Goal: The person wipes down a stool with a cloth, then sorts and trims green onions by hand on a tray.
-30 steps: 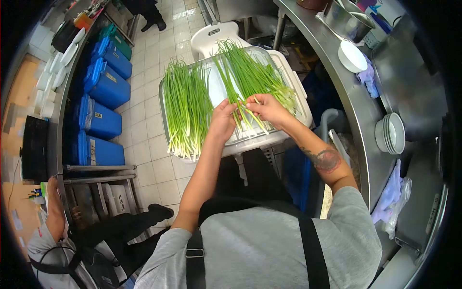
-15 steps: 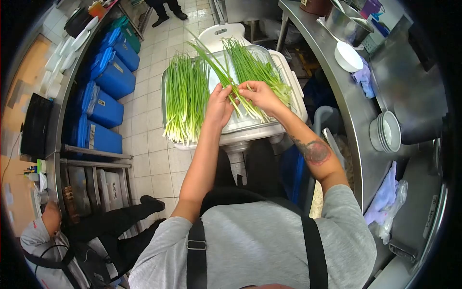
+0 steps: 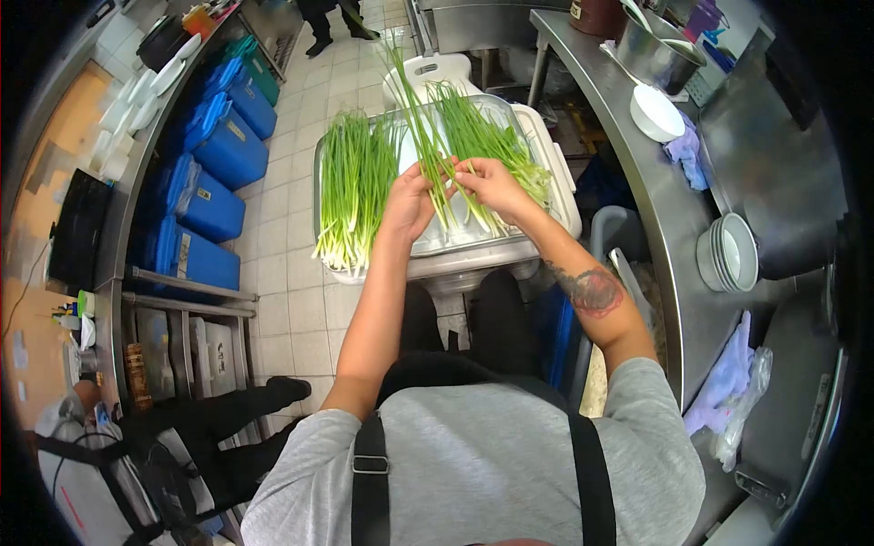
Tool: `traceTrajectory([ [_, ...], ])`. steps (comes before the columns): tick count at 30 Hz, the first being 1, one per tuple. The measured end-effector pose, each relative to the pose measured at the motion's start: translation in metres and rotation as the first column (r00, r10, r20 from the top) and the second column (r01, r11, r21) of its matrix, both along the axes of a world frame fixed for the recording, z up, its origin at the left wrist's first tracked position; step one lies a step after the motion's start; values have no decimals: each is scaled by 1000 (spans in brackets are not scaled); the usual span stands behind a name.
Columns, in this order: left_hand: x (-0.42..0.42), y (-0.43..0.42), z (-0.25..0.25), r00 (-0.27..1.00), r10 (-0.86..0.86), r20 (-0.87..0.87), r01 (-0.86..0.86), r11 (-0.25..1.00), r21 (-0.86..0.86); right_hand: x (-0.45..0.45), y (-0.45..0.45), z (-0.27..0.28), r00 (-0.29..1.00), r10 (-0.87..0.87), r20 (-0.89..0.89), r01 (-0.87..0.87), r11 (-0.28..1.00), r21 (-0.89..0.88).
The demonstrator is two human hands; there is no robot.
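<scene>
A few long spring onions (image 3: 417, 114) stand up between my hands, their green tops pointing away from me. My left hand (image 3: 411, 200) is closed around their lower stalks. Close beside it, the fingers of my right hand (image 3: 496, 191) pinch at the same stalks; the fingertips partly hide the exact grip. Both hands are above a metal tray (image 3: 435, 244). On its left side lies a thick pile of spring onions (image 3: 357, 182), white ends toward me. Another pile of spring onions (image 3: 478, 127) lies on the right side, partly behind my right hand.
The tray rests on a white plastic tub (image 3: 566, 187), with a white stool (image 3: 428, 68) behind. A steel counter (image 3: 628, 136) with bowls (image 3: 728, 253) runs along the right. Blue lidded bins (image 3: 226, 141) line the left. A co-worker (image 3: 100, 464) is at lower left; another person's legs (image 3: 319, 23) show far off.
The held spring onions have swung more upright, and my hands have shifted slightly. The view has moved a little. The co-worker at lower left has shifted position.
</scene>
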State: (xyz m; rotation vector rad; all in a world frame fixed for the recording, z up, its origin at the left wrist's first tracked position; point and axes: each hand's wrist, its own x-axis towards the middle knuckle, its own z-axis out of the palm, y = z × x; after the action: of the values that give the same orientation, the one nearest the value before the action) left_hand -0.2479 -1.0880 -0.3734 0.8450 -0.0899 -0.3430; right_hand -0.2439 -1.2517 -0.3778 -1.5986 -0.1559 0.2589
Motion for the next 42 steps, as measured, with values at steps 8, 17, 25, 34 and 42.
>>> traceTrajectory([
  [8, -3, 2, -3, 1000, -5, 12, 4, 1000, 12, -6, 5, 3, 976, -75, 205, 103, 986, -131],
  [17, -5, -2, -4, 996, 84, -10, -83, 994, 75, -17, 13, 12, 937, -92, 338, 185, 950, -253],
  [25, -12, -10, -9, 993, 119, 13, -119, 992, 40, -19, 12, 14, 935, -55, 350, 198, 900, -388],
  [34, -5, 5, -6, 919, 365, 147, -386, 762, 520, -17, 2, 24, 942, 24, 335, 122, 904, -409],
  [42, 18, 62, -19, 760, 151, 632, -566, -324, 758, 9, -9, -24, 912, 35, 409, 269, 702, -659],
])
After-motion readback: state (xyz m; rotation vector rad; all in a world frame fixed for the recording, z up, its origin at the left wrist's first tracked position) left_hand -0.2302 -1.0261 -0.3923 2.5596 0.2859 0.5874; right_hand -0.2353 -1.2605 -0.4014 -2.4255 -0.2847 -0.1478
